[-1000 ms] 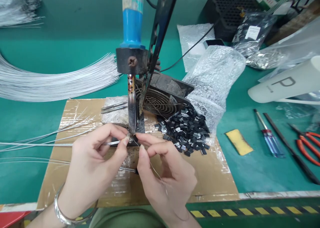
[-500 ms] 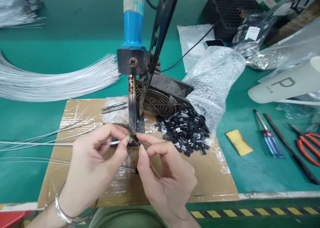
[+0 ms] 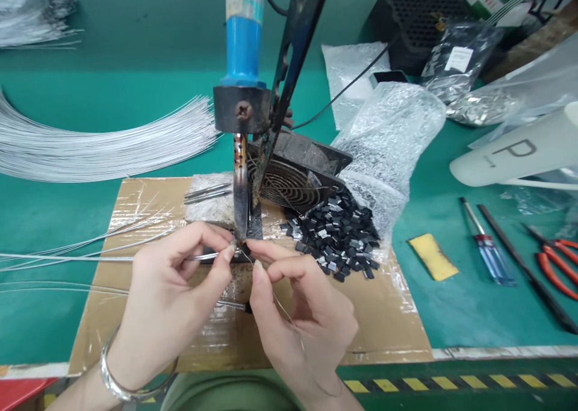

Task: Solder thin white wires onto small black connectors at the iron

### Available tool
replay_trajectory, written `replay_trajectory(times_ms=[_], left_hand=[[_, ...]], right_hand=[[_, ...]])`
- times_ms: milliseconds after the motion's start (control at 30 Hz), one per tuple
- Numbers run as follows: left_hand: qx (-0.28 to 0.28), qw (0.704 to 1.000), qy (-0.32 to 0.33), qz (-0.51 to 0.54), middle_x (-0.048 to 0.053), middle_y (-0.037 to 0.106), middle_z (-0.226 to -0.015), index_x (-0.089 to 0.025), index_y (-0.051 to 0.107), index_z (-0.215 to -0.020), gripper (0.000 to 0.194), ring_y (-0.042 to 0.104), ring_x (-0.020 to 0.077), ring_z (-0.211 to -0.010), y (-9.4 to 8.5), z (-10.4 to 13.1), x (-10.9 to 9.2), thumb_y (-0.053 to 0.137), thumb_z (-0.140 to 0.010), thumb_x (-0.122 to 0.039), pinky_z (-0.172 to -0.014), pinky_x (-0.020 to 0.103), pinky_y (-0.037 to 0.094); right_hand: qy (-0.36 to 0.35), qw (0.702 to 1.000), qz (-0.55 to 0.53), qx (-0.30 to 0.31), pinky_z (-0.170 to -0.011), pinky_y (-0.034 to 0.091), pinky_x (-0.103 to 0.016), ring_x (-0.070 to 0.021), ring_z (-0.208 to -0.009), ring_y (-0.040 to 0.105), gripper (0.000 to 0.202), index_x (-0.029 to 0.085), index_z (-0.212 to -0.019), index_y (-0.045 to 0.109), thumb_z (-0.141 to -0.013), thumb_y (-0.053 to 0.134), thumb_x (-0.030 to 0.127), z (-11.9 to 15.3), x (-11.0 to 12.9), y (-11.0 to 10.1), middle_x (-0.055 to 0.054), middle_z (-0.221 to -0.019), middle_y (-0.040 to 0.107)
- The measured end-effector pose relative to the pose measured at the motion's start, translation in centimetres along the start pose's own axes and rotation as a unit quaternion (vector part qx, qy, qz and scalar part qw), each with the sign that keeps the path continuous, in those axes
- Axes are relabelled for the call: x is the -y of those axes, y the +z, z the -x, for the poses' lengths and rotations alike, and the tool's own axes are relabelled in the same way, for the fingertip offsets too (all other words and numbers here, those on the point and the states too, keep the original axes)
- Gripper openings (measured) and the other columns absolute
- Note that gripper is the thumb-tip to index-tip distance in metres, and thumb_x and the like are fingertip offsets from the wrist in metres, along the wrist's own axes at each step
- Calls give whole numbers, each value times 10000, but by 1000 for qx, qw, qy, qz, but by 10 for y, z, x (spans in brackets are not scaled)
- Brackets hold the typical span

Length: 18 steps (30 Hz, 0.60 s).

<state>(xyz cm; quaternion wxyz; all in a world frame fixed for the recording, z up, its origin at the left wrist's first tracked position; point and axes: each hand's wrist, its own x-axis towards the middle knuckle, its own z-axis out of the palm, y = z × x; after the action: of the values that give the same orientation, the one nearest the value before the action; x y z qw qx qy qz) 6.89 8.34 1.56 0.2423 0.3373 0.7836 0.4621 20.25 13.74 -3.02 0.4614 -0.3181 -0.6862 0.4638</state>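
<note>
My left hand pinches a thin grey wire with thumb and forefinger, close under the soldering iron's tip. The soldering iron, blue-handled, is clamped upright with its tip pointing down. Between the thumb and forefinger of my right hand runs a thin strand of solder wire, trailing over the palm. Both sets of fingertips nearly meet at the tip, and they partly hide the wire end there. A few more wires with metal ends lie below my left hand.
A black bracket holds the iron beside a round-grilled fan. Small black connectors are heaped on the cardboard. Rightward lie a yellow sponge, a screwdriver and red-handled pliers. A wire bundle curves at left.
The whole view shifts slightly to the right. Both hands keep their grips beneath the iron's tip, with hardly any other movement.
</note>
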Motion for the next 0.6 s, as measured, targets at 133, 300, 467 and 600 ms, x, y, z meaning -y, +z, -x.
replay_trajectory(times_ms=[133, 300, 467, 600], left_hand=[[7, 1000, 0, -2, -8, 782, -836, -233, 725, -732, 89, 683, 144, -691, 0, -2, 0, 732, -818, -255, -491, 210, 401], [10, 1000, 5, 0, -18, 771, -806, -232, 721, -725, 94, 674, 131, -667, -1, -1, -1, 721, -818, -242, -513, 198, 433], [7, 1000, 3, -2, -29, 782, -830, -238, 727, -726, 90, 661, 119, -649, 0, -1, -1, 718, -813, -216, -512, 190, 435], [11, 1000, 7, 8, -28, 787, -843, -242, 736, -740, 78, 672, 122, -661, 0, -1, 0, 733, -818, -232, -517, 191, 439]], right_hand=[[2, 1000, 8, 3, -874, 648, -216, -163, -1007, 826, 192, 228, -903, 622, -910, 688, 48, -1, -1, 0, -55, -1121, 841], [-7, 1000, 9, 2, -857, 661, -245, -172, -983, 828, 199, 232, -912, 627, -911, 683, 41, -2, -2, 0, -64, -1102, 844], [-8, 1000, 13, -2, -815, 675, -264, -186, -950, 833, 192, 236, -915, 624, -913, 684, 53, -2, -1, 0, -75, -1090, 848], [-9, 1000, 13, 1, -822, 678, -268, -189, -957, 832, 196, 237, -916, 623, -915, 679, 49, -2, -1, -1, -76, -1095, 847]])
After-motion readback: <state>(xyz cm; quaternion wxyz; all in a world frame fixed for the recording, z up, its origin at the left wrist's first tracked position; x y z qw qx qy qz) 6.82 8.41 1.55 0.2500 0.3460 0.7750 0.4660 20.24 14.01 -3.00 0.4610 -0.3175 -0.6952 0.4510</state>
